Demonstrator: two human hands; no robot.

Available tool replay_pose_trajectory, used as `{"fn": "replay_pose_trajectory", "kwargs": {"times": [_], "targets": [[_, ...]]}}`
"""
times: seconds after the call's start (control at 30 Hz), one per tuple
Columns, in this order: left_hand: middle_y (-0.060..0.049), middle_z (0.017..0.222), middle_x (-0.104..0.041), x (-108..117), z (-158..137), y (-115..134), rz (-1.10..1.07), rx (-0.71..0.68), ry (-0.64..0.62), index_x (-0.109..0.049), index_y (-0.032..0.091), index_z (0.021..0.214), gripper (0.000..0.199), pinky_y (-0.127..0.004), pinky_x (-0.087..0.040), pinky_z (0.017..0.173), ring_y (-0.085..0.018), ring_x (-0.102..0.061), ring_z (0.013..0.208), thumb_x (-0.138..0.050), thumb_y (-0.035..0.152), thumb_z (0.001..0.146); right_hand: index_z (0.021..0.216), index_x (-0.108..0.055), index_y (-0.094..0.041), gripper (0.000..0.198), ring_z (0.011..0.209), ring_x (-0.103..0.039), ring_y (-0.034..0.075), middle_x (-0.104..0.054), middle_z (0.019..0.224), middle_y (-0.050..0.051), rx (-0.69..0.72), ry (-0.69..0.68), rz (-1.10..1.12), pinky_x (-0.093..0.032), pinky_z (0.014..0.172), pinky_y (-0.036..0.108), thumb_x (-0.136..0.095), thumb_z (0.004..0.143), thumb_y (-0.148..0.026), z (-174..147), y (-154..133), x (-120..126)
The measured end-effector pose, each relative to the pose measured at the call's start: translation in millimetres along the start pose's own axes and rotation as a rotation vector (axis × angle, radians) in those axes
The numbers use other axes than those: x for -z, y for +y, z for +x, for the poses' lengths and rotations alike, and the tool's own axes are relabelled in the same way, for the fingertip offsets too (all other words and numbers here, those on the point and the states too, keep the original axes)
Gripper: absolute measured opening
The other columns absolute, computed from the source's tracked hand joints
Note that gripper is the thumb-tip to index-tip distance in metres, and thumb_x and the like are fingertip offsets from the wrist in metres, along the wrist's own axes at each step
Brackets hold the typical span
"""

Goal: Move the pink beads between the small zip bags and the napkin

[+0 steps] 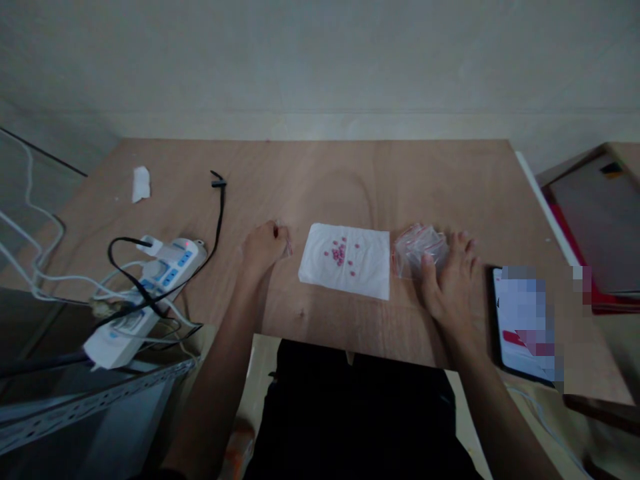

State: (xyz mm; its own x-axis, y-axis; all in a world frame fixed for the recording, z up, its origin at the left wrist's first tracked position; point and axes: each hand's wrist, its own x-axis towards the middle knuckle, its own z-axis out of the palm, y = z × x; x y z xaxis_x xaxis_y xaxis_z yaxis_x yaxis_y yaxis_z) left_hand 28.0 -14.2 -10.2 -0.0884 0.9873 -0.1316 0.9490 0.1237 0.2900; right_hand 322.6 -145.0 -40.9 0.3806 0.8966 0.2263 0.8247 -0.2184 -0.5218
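A white tissue (313, 267) lies flat on the table, with several small red beads or pellets (339, 253) clustered near its middle and a few scattered around them. To its left, my left hand (264, 245) is closed, and the edge of a small clear plastic bag (287, 248) shows by its fingers. My right hand (453, 277) rests on the table to the right of the tissue, fingers stretched out and thumb apart. Its thumb touches a pile of clear zip bags (417, 248) with red lines.
At left, a white power strip (173, 270) carries plugs and tangled cables, with a black cable (221, 207) reaching up the table. A scrap of white paper (141, 184) lies behind it. A phone (523, 320), partly blurred, lies at right. A wall (320, 67) rises behind the table.
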Motion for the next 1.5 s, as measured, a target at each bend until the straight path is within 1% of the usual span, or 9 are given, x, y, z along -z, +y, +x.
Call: {"fn": "replay_pose_trajectory", "kwargs": {"times": [0.17, 0.27, 0.37, 0.53, 0.77, 1.0, 1.17, 1.33, 1.5], "targets": [[-0.011, 0.084, -0.071, 21.4, -10.1, -7.3, -0.043, -0.028, 0.057, -0.062, 0.019, 0.078, 0.023, -0.031, -0.043, 0.066, -0.024, -0.065, 0.08, -0.045, 0.032, 0.086, 0.148, -0.027, -0.007, 0.065, 0.148, -0.006, 0.038, -0.014, 0.159, 0.024, 0.03, 0.157, 0.049, -0.01, 0.117, 0.06, -0.038, 0.095, -0.044, -7.2, -13.4, 16.5], [-0.004, 0.071, -0.066, 46.7, -34.9, -4.5, -0.2, -0.1, 0.199, -0.057, 0.02, 0.071, 0.019, -0.028, -0.038, 0.059, -0.017, -0.058, 0.064, -0.048, 0.03, 0.085, 0.137, -0.048, -0.016, 0.046, 0.137, -0.038, 0.034, -0.044, 0.145, 0.019, 0.101, 0.28, 0.238, -0.03, 0.111, 0.057, -0.045, 0.095, -0.036, -14.5, -49.6, 29.0], [0.002, 0.061, -0.057, 65.4, -67.0, 10.7, -0.351, -0.204, 0.264, -0.053, 0.02, 0.067, 0.02, -0.026, -0.035, 0.055, -0.013, -0.051, 0.055, -0.051, 0.029, 0.084, 0.103, -0.069, -0.026, 0.022, 0.102, -0.064, 0.025, -0.07, 0.102, 0.007, 0.17, 0.087, 0.596, -0.049, 0.093, 0.047, -0.049, 0.094, -0.032, -17.0, -102.4, 28.9], [0.003, 0.066, -0.059, 65.5, -104.0, 40.3, -0.55, -0.426, 0.108, -0.057, 0.019, 0.076, 0.015, -0.023, -0.039, 0.057, -0.011, -0.053, 0.06, -0.053, 0.026, 0.088, 0.096, -0.074, -0.025, 0.019, 0.089, -0.068, 0.019, -0.074, 0.097, 0.004, 0.085, -0.38, 1.024, -0.055, 0.076, 0.033, -0.061, 0.088, -0.037, -9.5, -161.6, 13.3], [0.002, 0.07, -0.059, 45.6, -117.4, 51.3, -0.558, -0.514, -0.035, -0.056, 0.019, 0.076, 0.019, -0.023, -0.04, 0.06, -0.011, -0.055, 0.066, -0.046, 0.023, 0.092, 0.088, -0.075, -0.021, 0.025, 0.073, -0.069, 0.016, -0.074, 0.077, 0.001, 0.127, -0.501, 0.896, -0.054, 0.067, 0.028, -0.053, 0.091, -0.032, -12.8, -136.3, 21.5], [0.006, 0.055, -0.046, 42.4, -124.2, 62.1, -0.471, -0.416, 0.005, -0.046, 0.019, 0.061, 0.018, -0.023, -0.032, 0.054, -0.009, -0.042, 0.052, -0.051, 0.016, 0.078, 0.085, -0.074, -0.019, 0.016, 0.061, -0.067, 0.017, -0.074, 0.072, 0.005, 0.205, -0.097, 0.219, -0.051, 0.058, 0.027, -0.059, 0.082, -0.022, -14.7, -114.1, 46.8], [0.006, 0.054, -0.044, 47.4, -122.7, 70.9, -0.651, -0.429, -0.103, -0.048, 0.018, 0.062, 0.021, -0.023, -0.03, 0.052, -0.008, -0.041, 0.051, -0.046, 0.02, 0.082, 0.131, -0.056, -0.026, 0.047, 0.126, -0.054, 0.024, -0.057, 0.139, 0.007, 0.38, -0.363, 0.667, -0.045, 0.103, 0.045, -0.061, 0.084, -0.024, -6.7, -97.2, 47.4], [0.007, 0.052, -0.042, 47.9, -122.3, 73.4, -0.764, -0.413, -0.158, -0.046, 0.019, 0.061, 0.023, -0.024, -0.028, 0.05, -0.008, -0.039, 0.05, -0.045, 0.021, 0.083, 0.133, -0.054, -0.032, 0.077, 0.128, -0.052, 0.025, -0.058, 0.136, 0.005, 0.34, -0.507, 0.978, -0.039, 0.11, 0.046, -0.086, 0.063, -0.038, -6.5, -83.8, 28.6], [0.006, 0.051, -0.042, 45.2, -121.7, 72.1, -0.812, -0.381, -0.204, -0.048, 0.019, 0.059, 0.023, -0.024, -0.028, 0.049, -0.009, -0.04, 0.05, -0.048, 0.023, 0.082, 0.121, -0.062, -0.033, 0.057, 0.111, -0.061, 0.021, -0.067, 0.112, 0.002, 0.352, -0.468, 1.089, -0.048, 0.1, 0.041, -0.083, 0.068, -0.035, -6.7, -80.0, 17.3]]}}
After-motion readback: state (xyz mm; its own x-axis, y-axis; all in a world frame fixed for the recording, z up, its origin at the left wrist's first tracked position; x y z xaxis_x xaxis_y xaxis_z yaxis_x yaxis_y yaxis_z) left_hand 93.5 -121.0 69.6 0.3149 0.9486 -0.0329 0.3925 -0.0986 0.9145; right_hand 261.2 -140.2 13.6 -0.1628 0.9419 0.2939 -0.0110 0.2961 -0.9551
